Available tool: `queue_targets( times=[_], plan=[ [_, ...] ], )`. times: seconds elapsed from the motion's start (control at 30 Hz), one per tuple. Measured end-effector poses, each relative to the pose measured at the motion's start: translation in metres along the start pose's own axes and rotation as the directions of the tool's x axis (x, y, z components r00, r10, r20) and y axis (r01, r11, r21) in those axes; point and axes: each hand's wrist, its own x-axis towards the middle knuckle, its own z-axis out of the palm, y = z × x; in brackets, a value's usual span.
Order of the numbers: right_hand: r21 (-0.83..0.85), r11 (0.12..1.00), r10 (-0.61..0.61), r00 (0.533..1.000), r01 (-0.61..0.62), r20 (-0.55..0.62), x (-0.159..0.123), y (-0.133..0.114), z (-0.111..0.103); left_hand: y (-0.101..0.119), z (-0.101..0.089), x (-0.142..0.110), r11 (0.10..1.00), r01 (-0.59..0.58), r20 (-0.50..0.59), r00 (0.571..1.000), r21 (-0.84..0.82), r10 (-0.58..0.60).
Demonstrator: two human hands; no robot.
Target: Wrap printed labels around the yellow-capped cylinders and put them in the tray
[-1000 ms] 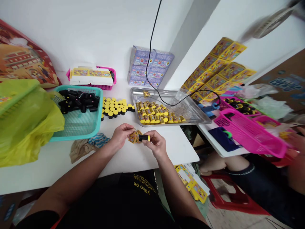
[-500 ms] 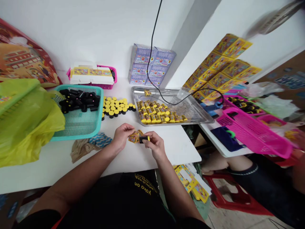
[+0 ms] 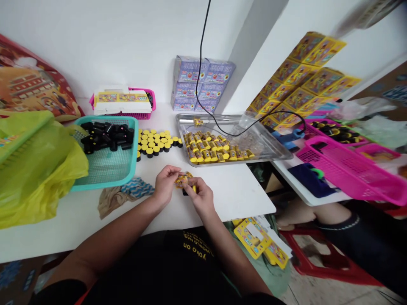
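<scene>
Over the white table (image 3: 229, 190), my left hand (image 3: 165, 184) is closed, pinching printed yellow-orange plastic sleeves (image 3: 180, 181). My right hand (image 3: 202, 197) has thumb and fingers closed at the right side of the sleeves. Beneath its fingers shows part of a small black cylinder with a yellow cap (image 3: 185, 192), mostly hidden. Beyond my hands stands a group of black cylinders with yellow caps (image 3: 155, 149). To their right, a metal tray (image 3: 267, 144) bears several cylinders in printed wraps (image 3: 206, 156).
A turquoise basket (image 3: 104, 173) with black cylinders is at left, beside a yellow-green bag (image 3: 41, 178). A cloth (image 3: 111, 199) lies near my left forearm. A black cable (image 3: 201, 55) hangs across the tray. Yellow boxes (image 3: 305, 80) and pink baskets (image 3: 352, 173) stand right, near another person's leg (image 3: 330, 216).
The sleeves and the capped cylinder have come together between my hands, and the cylinder is now mostly covered by my right fingers. The view has turned slightly.
</scene>
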Motion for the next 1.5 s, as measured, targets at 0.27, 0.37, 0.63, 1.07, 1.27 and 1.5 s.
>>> queue_targets(
  times=[0.27, 0.37, 0.63, 1.07, 1.27, 1.5],
  plan=[
    [0.161, 0.984, 0.049, 0.989, -0.071, 0.137, -0.002, -0.009, 0.002, 0.001, 0.001, -0.006, 0.992, -0.093, 0.039, 0.995, 0.088, 0.09],
    [0.201, 0.963, 0.125, 0.957, -0.18, 0.26, 0.003, -0.006, 0.004, 0.002, 0.001, -0.008, 0.992, -0.086, 0.083, 0.993, 0.088, 0.079],
    [-0.078, 0.933, -0.317, 0.906, 0.351, 0.279, 0.014, -0.007, -0.032, 0.014, -0.005, -0.001, 0.981, 0.102, 0.343, 0.927, 0.165, -0.154],
    [-0.106, 0.859, -0.411, 0.796, 0.502, 0.444, 0.015, -0.02, -0.048, 0.007, 0.0, -0.006, 0.942, 0.11, 0.389, 0.891, 0.318, -0.236],
    [-0.035, 0.898, -0.386, 0.822, 0.439, 0.419, 0.013, -0.023, -0.05, 0.016, 0.0, -0.002, 0.947, 0.027, 0.335, 0.932, 0.321, -0.141],
    [-0.011, 0.909, -0.379, 0.837, 0.417, 0.395, 0.011, -0.028, -0.06, 0.021, -0.006, -0.001, 0.942, 0.094, 0.477, 0.843, 0.321, -0.247]
  ],
)
